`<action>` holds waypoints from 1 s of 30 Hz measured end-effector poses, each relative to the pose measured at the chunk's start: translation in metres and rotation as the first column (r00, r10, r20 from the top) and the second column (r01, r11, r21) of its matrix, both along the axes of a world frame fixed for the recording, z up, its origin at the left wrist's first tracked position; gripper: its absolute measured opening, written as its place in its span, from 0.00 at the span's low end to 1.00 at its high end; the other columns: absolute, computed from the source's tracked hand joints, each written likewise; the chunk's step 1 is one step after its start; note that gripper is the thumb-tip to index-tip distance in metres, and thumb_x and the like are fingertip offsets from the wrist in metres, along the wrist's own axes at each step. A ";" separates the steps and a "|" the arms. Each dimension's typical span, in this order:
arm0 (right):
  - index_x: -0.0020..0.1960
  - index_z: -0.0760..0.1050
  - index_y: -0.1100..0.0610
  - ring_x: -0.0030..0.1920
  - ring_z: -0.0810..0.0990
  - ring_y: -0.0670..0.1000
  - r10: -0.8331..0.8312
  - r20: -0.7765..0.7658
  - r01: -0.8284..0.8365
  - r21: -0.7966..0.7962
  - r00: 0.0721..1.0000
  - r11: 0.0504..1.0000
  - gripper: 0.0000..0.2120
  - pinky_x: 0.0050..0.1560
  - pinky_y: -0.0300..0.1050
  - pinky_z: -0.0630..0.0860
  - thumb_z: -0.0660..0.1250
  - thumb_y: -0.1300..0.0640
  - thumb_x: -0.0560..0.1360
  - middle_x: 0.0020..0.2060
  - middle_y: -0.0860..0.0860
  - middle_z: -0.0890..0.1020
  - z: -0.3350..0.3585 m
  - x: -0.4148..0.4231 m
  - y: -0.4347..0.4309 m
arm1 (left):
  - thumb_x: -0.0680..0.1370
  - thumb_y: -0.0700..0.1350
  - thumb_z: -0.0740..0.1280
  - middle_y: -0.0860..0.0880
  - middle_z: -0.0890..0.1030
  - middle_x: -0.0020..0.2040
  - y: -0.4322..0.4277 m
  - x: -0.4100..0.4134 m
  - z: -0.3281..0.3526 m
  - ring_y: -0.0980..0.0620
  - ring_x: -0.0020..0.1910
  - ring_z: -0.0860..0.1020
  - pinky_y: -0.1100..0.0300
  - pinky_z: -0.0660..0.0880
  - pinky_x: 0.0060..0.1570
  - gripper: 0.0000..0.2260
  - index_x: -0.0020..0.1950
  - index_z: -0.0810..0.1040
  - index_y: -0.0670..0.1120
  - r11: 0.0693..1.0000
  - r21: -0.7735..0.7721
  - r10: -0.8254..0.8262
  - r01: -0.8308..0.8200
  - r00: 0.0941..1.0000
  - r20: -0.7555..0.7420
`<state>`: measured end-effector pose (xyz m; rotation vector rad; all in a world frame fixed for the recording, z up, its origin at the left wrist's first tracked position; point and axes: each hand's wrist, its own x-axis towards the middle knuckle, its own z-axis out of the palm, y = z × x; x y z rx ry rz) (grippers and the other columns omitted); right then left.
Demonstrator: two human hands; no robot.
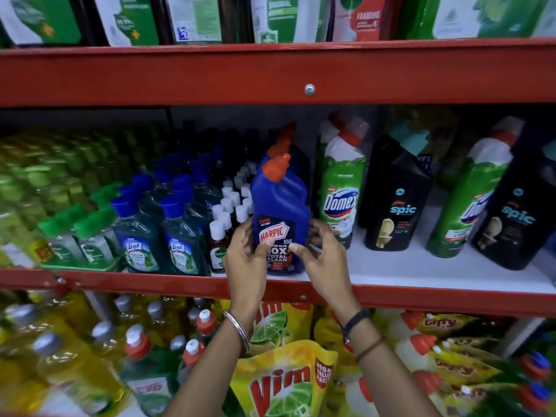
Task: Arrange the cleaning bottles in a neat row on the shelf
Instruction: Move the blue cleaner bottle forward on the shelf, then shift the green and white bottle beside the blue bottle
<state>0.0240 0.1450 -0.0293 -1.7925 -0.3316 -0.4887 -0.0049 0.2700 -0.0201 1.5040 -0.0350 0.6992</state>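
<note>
A blue Harpic bottle (281,206) with an orange-red cap stands upright at the front of the middle white shelf (421,266). My left hand (245,254) grips its left side and my right hand (323,254) its right side, thumbs across the label. Another blue bottle stands right behind it. To the right stand a green Domex bottle (341,188), a black Spic bottle (394,200), a second Domex bottle (469,200) and a second Spic bottle (517,218), spaced apart and tilted in the wide view.
Left of the Harpic are small brown Dettol bottles (218,245) and blue-capped Lizol bottles (180,236). A red shelf beam (270,73) runs above, another red rail (150,284) below. The lower shelf holds yellow Vim pouches (282,383) and bottles.
</note>
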 end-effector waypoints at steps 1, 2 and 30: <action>0.65 0.70 0.59 0.55 0.80 0.50 -0.004 -0.002 0.004 -0.003 1.000 1.000 0.25 0.52 0.33 0.78 0.72 0.58 0.71 0.57 0.55 0.81 0.000 0.001 0.001 | 0.75 0.34 0.67 0.61 0.79 0.52 0.002 0.001 -0.001 0.71 0.49 0.79 0.72 0.76 0.51 0.19 0.64 0.73 0.47 1.000 0.007 -0.007 0.007 1.000 0.000; 0.65 0.69 0.59 0.54 0.80 0.50 -0.009 -0.003 0.009 -0.006 1.000 1.000 0.25 0.52 0.35 0.78 0.72 0.57 0.71 0.57 0.55 0.81 0.000 0.001 0.002 | 0.76 0.34 0.67 0.61 0.79 0.52 0.003 0.003 -0.002 0.71 0.49 0.79 0.72 0.76 0.51 0.19 0.65 0.73 0.46 1.000 0.018 -0.013 0.013 1.000 -0.002; 0.56 0.74 0.58 0.48 0.78 0.39 -0.377 0.076 0.353 0.226 0.923 0.908 0.08 0.46 0.28 0.74 0.66 0.61 0.76 0.50 0.51 0.81 0.006 -0.026 -0.209 | 0.77 0.45 0.64 0.53 0.77 0.61 -0.207 0.008 0.003 0.58 0.62 0.75 0.62 0.72 0.62 0.10 0.57 0.76 0.49 0.903 0.215 -0.392 0.373 0.918 0.055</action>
